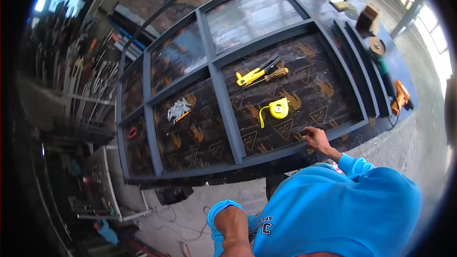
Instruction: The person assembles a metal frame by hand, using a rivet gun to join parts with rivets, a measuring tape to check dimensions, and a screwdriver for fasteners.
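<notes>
Resting on one grey frame (228, 109), the right hand (315, 139) shows curled, empty-looking fingers near one yellow tape measure (278, 108).

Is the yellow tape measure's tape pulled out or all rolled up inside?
Pulled out a bit: a short yellow strip curls out of the tape measure onto the board.

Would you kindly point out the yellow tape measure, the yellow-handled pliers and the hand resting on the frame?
yellow tape measure (278, 108), head view, on the middle of its round case.
yellow-handled pliers (252, 75), head view, on the yellow handles.
hand (315, 138), head view, on its back, at the frame's near rail.
</notes>
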`<state>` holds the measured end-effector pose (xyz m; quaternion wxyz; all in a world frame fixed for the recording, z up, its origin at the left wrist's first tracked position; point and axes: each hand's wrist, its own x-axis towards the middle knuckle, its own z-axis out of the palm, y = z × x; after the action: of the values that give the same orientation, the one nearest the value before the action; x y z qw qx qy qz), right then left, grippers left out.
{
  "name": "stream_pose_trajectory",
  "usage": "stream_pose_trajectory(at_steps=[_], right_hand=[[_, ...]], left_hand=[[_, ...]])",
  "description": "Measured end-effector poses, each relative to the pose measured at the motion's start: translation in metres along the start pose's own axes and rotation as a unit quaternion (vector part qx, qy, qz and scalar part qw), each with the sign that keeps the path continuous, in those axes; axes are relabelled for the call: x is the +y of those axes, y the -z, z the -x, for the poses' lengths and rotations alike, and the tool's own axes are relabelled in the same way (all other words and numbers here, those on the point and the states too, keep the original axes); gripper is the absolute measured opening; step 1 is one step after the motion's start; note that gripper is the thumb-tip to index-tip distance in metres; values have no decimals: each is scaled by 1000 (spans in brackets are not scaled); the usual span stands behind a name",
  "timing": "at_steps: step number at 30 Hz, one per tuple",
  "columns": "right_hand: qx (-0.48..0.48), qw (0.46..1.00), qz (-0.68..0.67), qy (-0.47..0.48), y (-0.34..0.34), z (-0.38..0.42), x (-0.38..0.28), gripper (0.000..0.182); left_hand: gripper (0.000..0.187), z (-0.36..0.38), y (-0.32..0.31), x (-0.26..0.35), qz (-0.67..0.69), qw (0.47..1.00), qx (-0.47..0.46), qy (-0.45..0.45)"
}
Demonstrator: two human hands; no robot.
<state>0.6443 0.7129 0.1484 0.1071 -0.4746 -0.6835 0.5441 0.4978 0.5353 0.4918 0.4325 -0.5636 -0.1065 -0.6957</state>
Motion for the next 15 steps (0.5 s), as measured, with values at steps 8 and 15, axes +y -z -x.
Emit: stream_pose_trajectory(at_steps=[8, 15], right_hand=[[-224, 954, 142, 138, -41, -35, -50, 34], [-38, 949, 141, 279, -76, -49, -58, 25]], left_hand=[[39, -59, -8, 39, -231, 940, -162, -191], [37, -71, 59, 71, -272, 929, -160, -194]])
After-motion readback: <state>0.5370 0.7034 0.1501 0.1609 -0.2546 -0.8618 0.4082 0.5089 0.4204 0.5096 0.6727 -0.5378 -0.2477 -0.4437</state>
